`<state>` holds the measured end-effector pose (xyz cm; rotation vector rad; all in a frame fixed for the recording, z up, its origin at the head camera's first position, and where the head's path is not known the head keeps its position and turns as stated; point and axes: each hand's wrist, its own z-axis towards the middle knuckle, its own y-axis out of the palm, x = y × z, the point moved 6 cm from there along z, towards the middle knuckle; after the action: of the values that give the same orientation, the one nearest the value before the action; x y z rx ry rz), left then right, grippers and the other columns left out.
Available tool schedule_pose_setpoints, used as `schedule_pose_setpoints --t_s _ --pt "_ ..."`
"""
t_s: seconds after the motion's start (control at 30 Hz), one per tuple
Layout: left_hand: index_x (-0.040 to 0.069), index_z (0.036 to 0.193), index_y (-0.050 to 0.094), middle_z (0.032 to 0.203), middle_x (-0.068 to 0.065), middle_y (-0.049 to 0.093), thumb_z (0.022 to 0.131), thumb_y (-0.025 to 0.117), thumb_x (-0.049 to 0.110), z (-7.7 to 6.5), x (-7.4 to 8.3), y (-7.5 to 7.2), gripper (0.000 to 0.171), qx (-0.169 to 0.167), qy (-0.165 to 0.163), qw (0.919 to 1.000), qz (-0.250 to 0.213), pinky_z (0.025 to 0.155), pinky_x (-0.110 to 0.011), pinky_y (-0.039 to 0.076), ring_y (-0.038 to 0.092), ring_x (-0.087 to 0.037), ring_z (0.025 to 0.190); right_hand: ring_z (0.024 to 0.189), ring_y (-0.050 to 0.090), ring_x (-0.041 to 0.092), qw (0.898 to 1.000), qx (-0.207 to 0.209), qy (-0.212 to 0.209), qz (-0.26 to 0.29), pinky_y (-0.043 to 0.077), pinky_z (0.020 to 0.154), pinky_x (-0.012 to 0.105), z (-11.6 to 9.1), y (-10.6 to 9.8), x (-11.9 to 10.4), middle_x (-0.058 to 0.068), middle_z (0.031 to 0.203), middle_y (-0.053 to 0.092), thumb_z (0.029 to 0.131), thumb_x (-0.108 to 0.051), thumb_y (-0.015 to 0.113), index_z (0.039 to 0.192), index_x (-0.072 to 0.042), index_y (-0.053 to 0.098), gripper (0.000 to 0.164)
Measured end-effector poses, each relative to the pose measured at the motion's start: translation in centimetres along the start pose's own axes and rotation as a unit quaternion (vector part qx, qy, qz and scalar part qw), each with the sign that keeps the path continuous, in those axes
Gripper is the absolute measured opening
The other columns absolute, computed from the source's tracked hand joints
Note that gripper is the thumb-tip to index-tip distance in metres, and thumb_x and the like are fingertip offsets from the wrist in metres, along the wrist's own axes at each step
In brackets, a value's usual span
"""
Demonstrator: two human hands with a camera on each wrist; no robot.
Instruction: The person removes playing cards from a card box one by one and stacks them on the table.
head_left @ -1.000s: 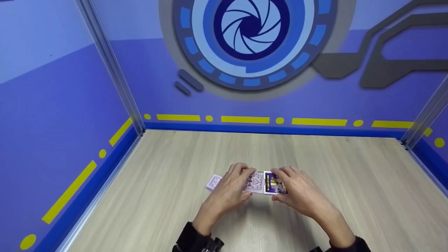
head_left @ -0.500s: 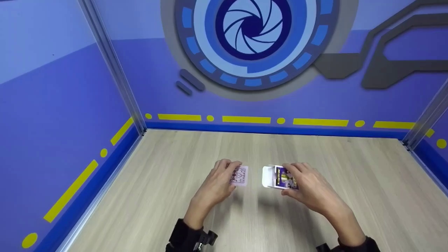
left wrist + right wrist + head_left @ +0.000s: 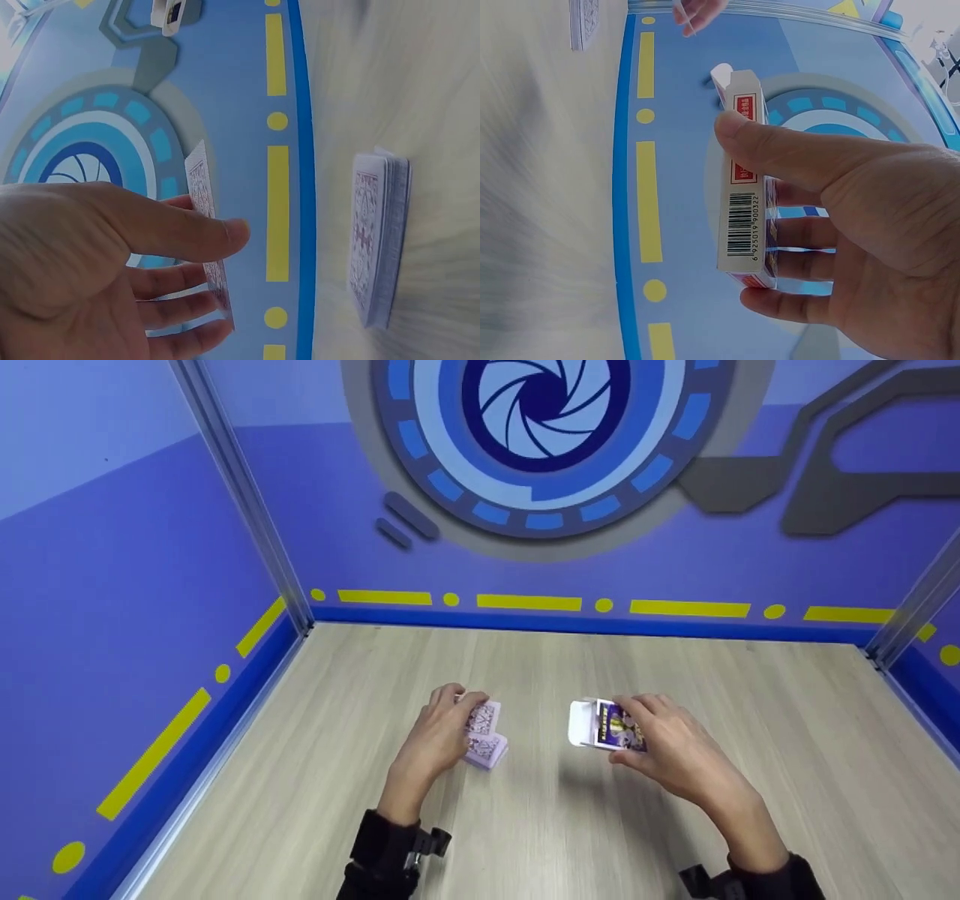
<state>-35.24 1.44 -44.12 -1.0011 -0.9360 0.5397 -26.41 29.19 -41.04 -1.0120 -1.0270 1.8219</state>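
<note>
The step in hand seems to be unpacking playing cards from their box and gathering them in one place. The left hand [image 3: 431, 735] pinches a playing card [image 3: 483, 718], perhaps more than one lying flush, between its thumb and fingers. The right hand [image 3: 679, 739] grips the card box [image 3: 619, 725] by its long sides, thumb on the near edge, with the white flap [image 3: 580, 724] folded out to the left. Both are held up off the counter [image 3: 540, 825]. The main deck [image 3: 486, 750] lies flat on it, backs up, beside the left hand. The next move probably calls for lowering the held card onto the deck and squaring the edges, while the box stays out of the way until it can be set down or closed.

In the head view the card and the deck overlap, so they could pass for touching; the left wrist view shows a plain gap between them, the card edge-on and very thin. That view also shows the deck's thickness and its slightly uneven end. Only the right wrist view gives the box's narrow side, with a barcode [image 3: 741, 225] and a red label [image 3: 745, 174] partly under the thumb. No view looks far enough into the box to tell whether anything remains inside.
</note>
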Motion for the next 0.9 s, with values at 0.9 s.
schedule_pose_setpoints --t_s 0.9 --pt "0.009 0.135 0.065 0.143 -0.026 0.048 0.082 0.060 -0.019 0.2 -1.6 5.3 0.060 -0.099 -0.053 0.9936 0.014 0.103 -0.057 0.044 0.045 -0.042 0.133 0.106 0.064 0.032 1.000 -0.006 -0.013 -0.001 0.053 0.087 0.050 0.2 0.6 -0.6 0.016 0.119 0.067 0.075 -0.026 0.093 0.134 0.001 0.062 0.072"
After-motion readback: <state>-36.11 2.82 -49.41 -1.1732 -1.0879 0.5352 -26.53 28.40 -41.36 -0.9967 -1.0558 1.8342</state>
